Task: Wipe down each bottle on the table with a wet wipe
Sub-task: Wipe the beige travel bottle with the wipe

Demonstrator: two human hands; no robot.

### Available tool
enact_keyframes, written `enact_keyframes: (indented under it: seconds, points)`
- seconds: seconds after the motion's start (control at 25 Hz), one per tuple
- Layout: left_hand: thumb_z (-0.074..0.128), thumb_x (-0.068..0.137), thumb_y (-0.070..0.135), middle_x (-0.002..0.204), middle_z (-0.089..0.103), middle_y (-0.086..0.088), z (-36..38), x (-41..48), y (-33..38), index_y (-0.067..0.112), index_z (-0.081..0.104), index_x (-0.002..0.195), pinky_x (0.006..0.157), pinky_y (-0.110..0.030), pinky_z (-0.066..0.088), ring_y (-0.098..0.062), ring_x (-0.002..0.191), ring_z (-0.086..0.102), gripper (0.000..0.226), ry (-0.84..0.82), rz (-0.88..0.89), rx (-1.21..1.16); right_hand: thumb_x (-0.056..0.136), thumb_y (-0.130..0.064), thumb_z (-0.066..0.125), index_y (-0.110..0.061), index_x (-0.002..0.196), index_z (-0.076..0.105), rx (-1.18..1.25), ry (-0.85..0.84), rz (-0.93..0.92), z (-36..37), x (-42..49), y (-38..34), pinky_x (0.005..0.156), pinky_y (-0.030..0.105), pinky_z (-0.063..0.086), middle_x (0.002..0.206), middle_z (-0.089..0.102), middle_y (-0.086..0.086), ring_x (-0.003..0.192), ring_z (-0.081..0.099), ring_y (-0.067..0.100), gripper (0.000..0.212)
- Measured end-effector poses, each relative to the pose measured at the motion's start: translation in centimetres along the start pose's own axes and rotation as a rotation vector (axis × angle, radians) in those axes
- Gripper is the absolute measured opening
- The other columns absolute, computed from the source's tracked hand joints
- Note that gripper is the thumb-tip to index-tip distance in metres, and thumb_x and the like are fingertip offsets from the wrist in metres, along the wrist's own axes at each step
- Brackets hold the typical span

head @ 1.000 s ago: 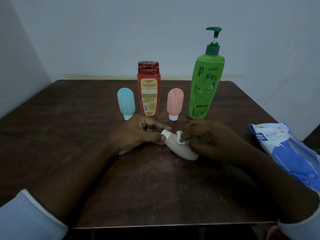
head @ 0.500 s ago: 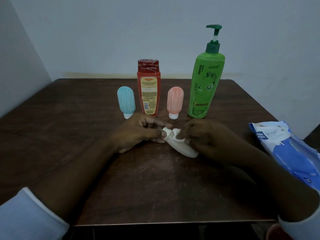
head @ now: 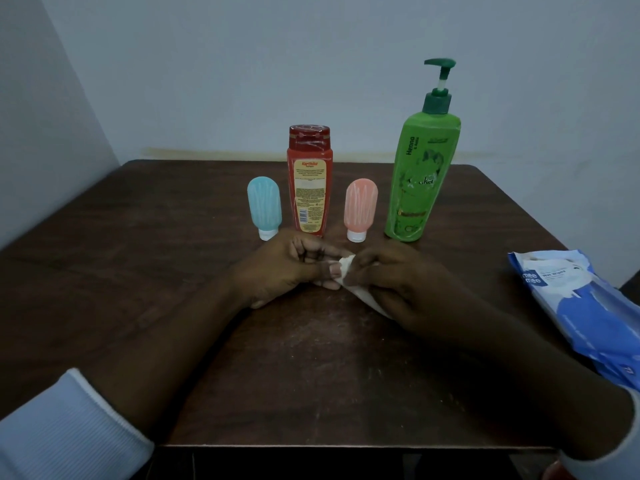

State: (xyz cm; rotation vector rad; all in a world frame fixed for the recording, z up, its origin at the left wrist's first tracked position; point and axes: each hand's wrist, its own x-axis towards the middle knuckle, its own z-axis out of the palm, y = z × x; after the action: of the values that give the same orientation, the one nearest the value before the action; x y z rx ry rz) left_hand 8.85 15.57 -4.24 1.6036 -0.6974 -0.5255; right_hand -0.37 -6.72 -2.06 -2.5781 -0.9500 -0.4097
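The scene is dim and underexposed, with a cool bluish cast over the wall [head: 311, 64]. The dark brown table [head: 138, 271] swallows detail, and both forearms sink into shadow near its near edge. Soft light from above leaves faint sheen on the green pump bottle [head: 420, 181] and pale streaks on the table's middle. No hard shadows or strong glare show. Wide-angle distortion bows the table's far corners and leans the bottle. Edges look slightly soft.
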Motion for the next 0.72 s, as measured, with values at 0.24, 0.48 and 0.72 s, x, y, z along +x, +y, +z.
enact_keyframes:
  seconds: [0.24, 0.48, 0.72]
  points:
    - [0.065, 0.094, -0.006, 0.112, 0.078, -0.01, 0.1, 0.1, -0.2, 0.002, 0.072, 0.12, 0.082, -0.028, 0.064, -0.02, 0.102, 0.075, 0.029, 0.036, -0.024, -0.013, 0.084, -0.029, 0.054, -0.02, 0.078, 0.071, -0.094, -0.223, -0.087, -1.3, -1.0, -0.6, 0.075, 0.016, 0.039, 0.092, 0.059, -0.008, 0.088, 0.047, 0.001, 0.021]
    - [0.063, 0.095, -0.007, 0.116, 0.078, -0.009, 0.1, 0.2, 0.0, -0.003, 0.068, 0.126, 0.083, -0.026, 0.063, -0.02, 0.104, 0.075, 0.032, -0.002, -0.028, -0.004, 0.085, -0.006, 0.06, -0.016, 0.103, 0.072, 0.059, 0.132, 0.037, -1.2, -1.0, 0.4, 0.085, 0.016, 0.046, 0.111, 0.061, -0.004, 0.103, 0.058, 0.004, 0.024]
    - [0.065, 0.093, -0.008, 0.116, 0.078, -0.011, 0.0, 0.2, -0.1, 0.001, 0.07, 0.124, 0.085, -0.027, 0.062, -0.022, 0.107, 0.075, 0.033, 0.016, -0.043, 0.006, 0.084, -0.032, 0.051, -0.024, 0.089, 0.072, 0.039, -0.165, 0.027, -1.8, -1.1, 0.4, 0.076, 0.013, 0.044, 0.097, 0.061, -0.014, 0.093, 0.054, -0.001, 0.023]
